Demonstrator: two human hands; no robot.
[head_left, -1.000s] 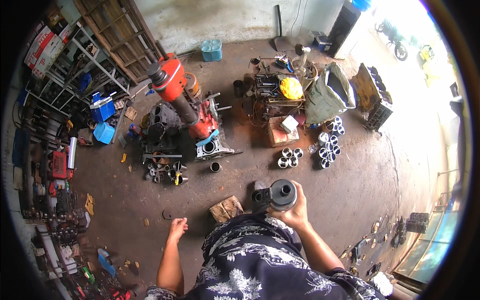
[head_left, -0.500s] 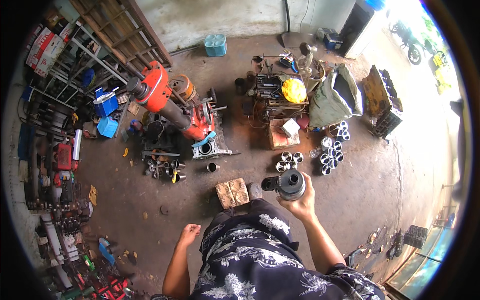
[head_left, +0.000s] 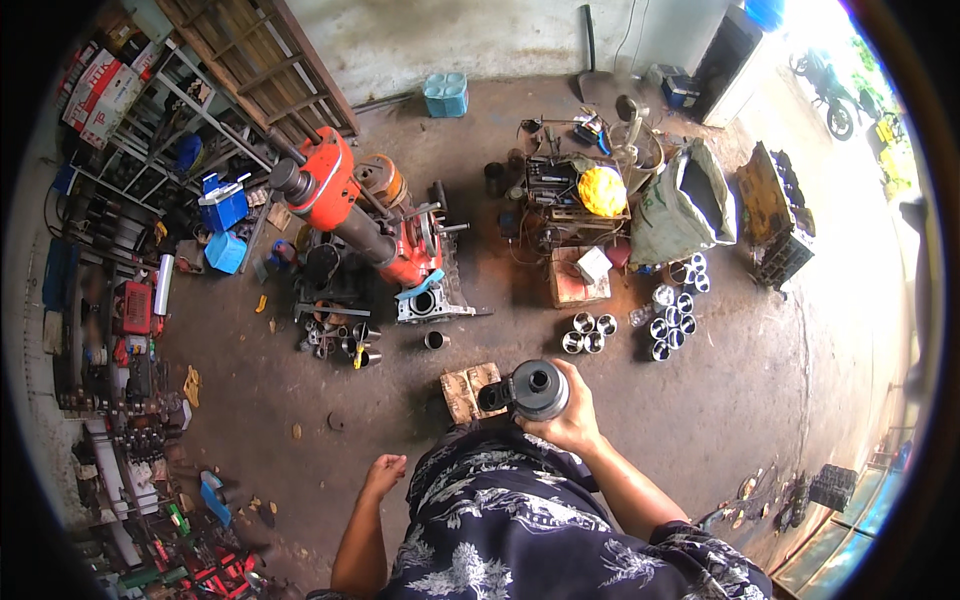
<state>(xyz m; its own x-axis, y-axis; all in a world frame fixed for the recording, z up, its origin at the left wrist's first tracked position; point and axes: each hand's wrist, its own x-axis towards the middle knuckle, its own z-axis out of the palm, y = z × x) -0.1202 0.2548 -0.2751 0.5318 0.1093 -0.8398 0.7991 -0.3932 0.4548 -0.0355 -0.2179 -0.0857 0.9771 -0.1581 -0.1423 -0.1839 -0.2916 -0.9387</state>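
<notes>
From the head view, the right hand (head_left: 575, 415) grips a dark grey bottle (head_left: 543, 398) in front of the patterned shirt (head_left: 500, 530), with its fingers wrapped round the side and closed on it; holding it there probably keeps the top uncovered and the bottle steady. The round spout faces up toward the camera, and a black cap or handle part (head_left: 494, 396) juts out to the left (which of the two, I cannot tell), away from the palm, perhaps so that nothing gets in its way. The left hand (head_left: 381, 476) hangs well apart at the other side, seemingly holding nothing, its fingers loosely bent; whether the tips press together is too small to tell. Just beyond the bottle, a brown block (head_left: 465, 388) sits on the floor (head_left: 620, 400), partly overlapped by that black part. Farther off, a red machine (head_left: 335, 185) leans over an engine block (head_left: 435, 302), likely set there for its bore, while metal cylinders (head_left: 672, 330) stand grouped, their open ends upward, presumably to keep them sorted.
</notes>
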